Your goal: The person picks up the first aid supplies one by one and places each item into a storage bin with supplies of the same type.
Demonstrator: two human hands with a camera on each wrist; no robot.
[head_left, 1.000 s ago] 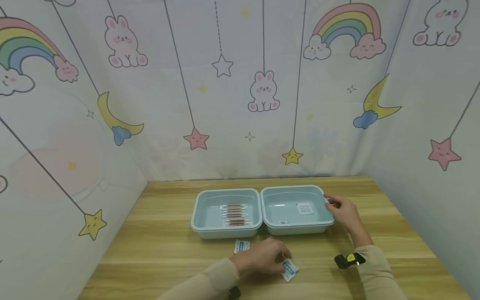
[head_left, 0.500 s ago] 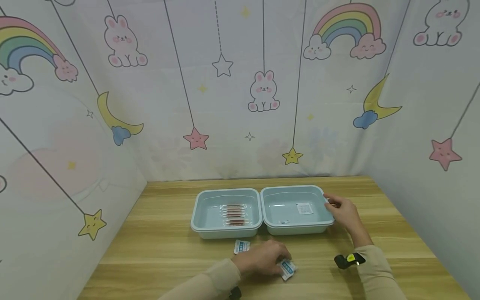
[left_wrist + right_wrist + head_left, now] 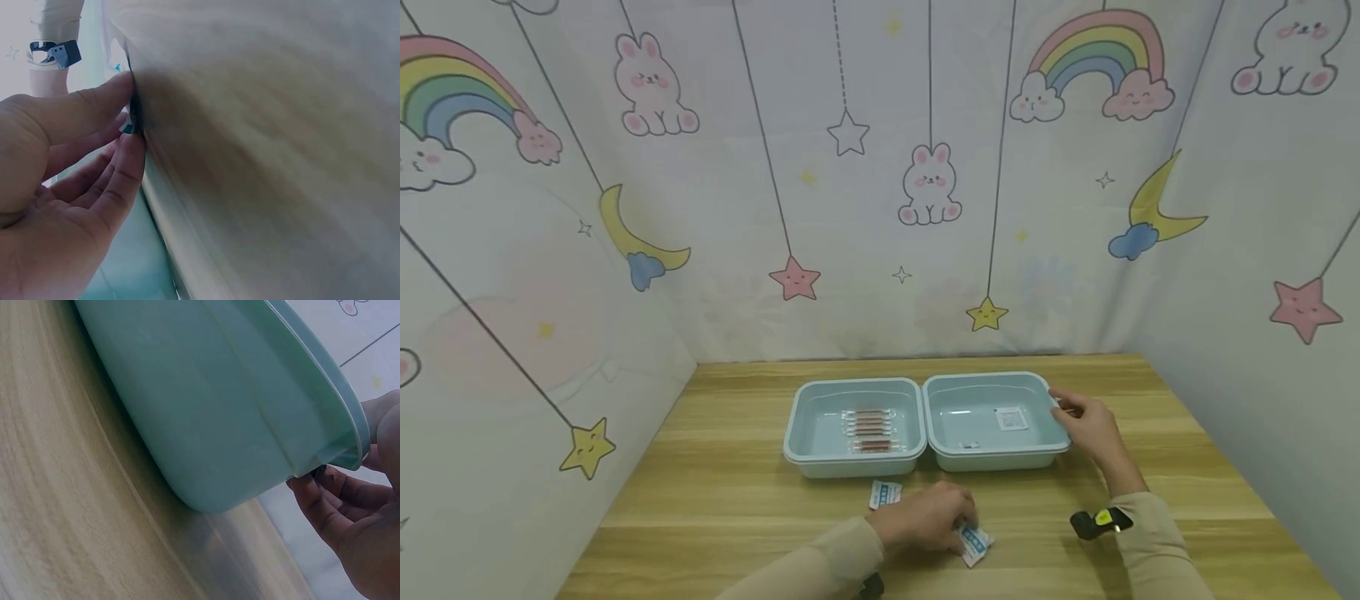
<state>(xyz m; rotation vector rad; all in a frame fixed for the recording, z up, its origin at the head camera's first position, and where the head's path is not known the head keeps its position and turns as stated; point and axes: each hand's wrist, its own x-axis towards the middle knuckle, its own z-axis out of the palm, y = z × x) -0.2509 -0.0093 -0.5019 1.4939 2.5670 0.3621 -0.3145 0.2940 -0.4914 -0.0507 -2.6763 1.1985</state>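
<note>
In the head view my left hand point(image 3: 928, 518) is low over the table, in front of the two trays. Its thumb and fingertips pinch the edge of a small white sachet with blue print point(image 3: 975, 545); in the left wrist view the sachet point(image 3: 130, 122) shows edge-on at the tabletop, mostly hidden. My right hand point(image 3: 1092, 429) holds the right end of a pale blue plastic tray point(image 3: 1000, 461), thumb at the rim and fingers curled beneath it, as the right wrist view confirms. Inside that tray lie a flat white square packet point(image 3: 1011, 418) and a small clear-and-white piece point(image 3: 970, 445).
A matching blue tray point(image 3: 857, 467) stands against it on the left, holding several brown swab-like sticks in clear wrappers point(image 3: 871, 429). Another white-and-blue sachet point(image 3: 885, 494) lies just behind my left forearm. A patterned cloth wall point(image 3: 850, 325) closes off the wooden table's back.
The sachet at my left fingertips has shifted and turned slightly, and those fingers have curled in a little. My right hand and both trays keep their places.
</note>
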